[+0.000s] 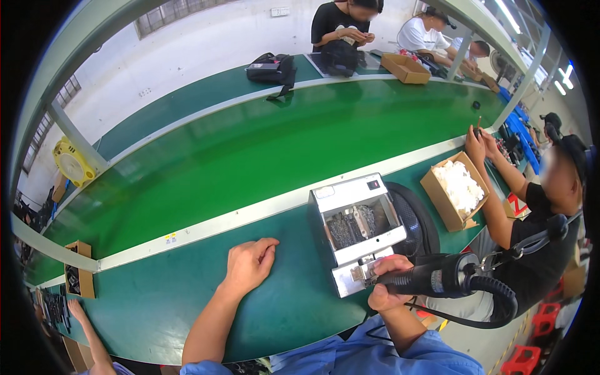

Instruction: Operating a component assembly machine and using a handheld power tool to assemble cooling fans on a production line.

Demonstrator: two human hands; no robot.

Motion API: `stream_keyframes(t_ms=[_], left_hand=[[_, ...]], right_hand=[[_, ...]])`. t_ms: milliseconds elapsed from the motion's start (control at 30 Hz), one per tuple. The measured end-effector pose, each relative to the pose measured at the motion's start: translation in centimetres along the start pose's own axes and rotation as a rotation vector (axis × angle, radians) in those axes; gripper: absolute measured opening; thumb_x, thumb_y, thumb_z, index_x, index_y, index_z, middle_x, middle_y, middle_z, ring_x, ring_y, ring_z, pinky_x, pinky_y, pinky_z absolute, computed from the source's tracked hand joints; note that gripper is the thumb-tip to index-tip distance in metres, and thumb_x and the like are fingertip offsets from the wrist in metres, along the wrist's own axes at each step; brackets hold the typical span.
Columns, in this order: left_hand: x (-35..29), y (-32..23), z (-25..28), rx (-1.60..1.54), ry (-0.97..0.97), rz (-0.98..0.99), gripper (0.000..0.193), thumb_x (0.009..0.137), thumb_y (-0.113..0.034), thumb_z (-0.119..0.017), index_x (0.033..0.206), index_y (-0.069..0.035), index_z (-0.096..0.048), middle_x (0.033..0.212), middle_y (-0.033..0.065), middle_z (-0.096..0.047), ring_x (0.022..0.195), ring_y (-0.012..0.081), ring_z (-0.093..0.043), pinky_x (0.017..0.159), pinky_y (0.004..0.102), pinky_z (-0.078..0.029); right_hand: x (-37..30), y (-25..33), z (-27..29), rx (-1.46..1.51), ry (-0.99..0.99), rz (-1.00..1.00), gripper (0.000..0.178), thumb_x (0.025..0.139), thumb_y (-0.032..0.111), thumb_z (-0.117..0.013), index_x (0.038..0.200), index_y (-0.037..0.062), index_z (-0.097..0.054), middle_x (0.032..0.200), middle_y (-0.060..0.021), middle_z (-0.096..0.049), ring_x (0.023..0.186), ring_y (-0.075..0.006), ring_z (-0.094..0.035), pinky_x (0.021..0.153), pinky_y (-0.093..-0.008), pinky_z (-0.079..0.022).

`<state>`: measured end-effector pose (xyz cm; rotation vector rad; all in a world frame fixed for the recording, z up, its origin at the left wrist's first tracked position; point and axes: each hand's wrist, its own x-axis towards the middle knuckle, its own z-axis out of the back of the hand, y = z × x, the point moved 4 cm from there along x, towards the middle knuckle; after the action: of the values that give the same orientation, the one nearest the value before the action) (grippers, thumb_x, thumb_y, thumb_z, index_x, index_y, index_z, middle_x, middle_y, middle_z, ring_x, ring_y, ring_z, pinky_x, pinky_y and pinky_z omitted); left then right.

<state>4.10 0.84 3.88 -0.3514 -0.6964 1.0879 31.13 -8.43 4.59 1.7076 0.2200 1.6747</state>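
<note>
A black electric screwdriver is gripped in my right hand. It lies nearly level, its tip end pointing left at the front of a screw feeder, a silver and black box. Inside the feeder's open top lies a mass of small dark screws. Whether the bit touches the feeder's front outlet I cannot make out. My left hand rests on the green tabletop left of the feeder, fingers curled in, with nothing seen in them.
Behind the feeder sits a black mesh-covered round item. To its right stands a cardboard box of white pieces. A metal rail borders the green conveyor belt. A coiled cable hangs from the screwdriver. A co-worker sits at the right.
</note>
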Motion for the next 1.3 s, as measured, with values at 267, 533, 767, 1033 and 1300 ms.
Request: stream_keyframes(t_ms=[267, 533, 767, 1033, 1300], left_hand=[[0.1, 0.2, 0.0, 0.001, -0.024, -0.029, 0.009, 0.081, -0.009, -0.063, 0.088, -0.008, -0.070, 0.056, 0.0081, -0.056, 0.048, 0.0216, -0.055, 0.047, 0.0327, -0.043], [-0.1, 0.2, 0.1, -0.016, -0.023, -0.020, 0.010, 0.081, -0.009, -0.063, 0.088, -0.008, -0.070, 0.055, 0.0083, -0.055, 0.048, 0.0221, -0.055, 0.047, 0.0332, -0.043], [-0.3, 0.0, 0.0, -0.012, -0.014, -0.036, 0.010, 0.081, -0.010, -0.063, 0.088, -0.008, -0.070, 0.056, 0.0090, -0.055, 0.048, 0.0226, -0.055, 0.047, 0.0335, -0.043], [0.4, 0.1, -0.5, -0.014, -0.002, 0.001, 0.012, 0.080, -0.007, -0.063, 0.089, -0.010, -0.070, 0.058, 0.0073, -0.059, 0.051, 0.0240, -0.058, 0.049, 0.0351, -0.047], [-1.2, 1.8, -0.1, -0.030, -0.055, -0.097, 0.015, 0.081, -0.015, -0.063, 0.094, -0.012, -0.069, 0.078, 0.0118, -0.068, 0.067, 0.0295, -0.066, 0.061, 0.0394, -0.055]], right_hand=[[-0.1, -0.2, 0.0, 0.011, -0.012, 0.004, 0.061, 0.081, 0.035, -0.069, 0.120, -0.0001, -0.038, 0.081, -0.0090, -0.053, 0.075, -0.0208, -0.053, 0.067, -0.0343, -0.049], [0.0, 0.4, -0.6, 0.015, -0.068, 0.010, 0.060, 0.081, 0.037, -0.069, 0.116, -0.0011, -0.039, 0.079, -0.0088, -0.054, 0.073, -0.0205, -0.054, 0.067, -0.0337, -0.049], [-0.1, 0.4, 0.1, -0.011, -0.042, -0.046, 0.053, 0.080, 0.039, -0.070, 0.104, -0.0009, -0.043, 0.079, -0.0086, -0.054, 0.073, -0.0205, -0.054, 0.066, -0.0325, -0.050], [0.9, -0.1, 0.3, -0.039, 0.028, -0.079, 0.042, 0.077, 0.036, -0.070, 0.087, -0.0001, -0.052, 0.080, -0.0099, -0.055, 0.073, -0.0212, -0.057, 0.068, -0.0302, -0.049], [-2.4, -1.1, 0.3, -0.175, -0.165, -0.306, 0.026, 0.066, 0.023, -0.061, 0.081, 0.0018, -0.056, 0.072, -0.0051, -0.053, 0.074, -0.0189, -0.057, 0.073, -0.0281, -0.045]])
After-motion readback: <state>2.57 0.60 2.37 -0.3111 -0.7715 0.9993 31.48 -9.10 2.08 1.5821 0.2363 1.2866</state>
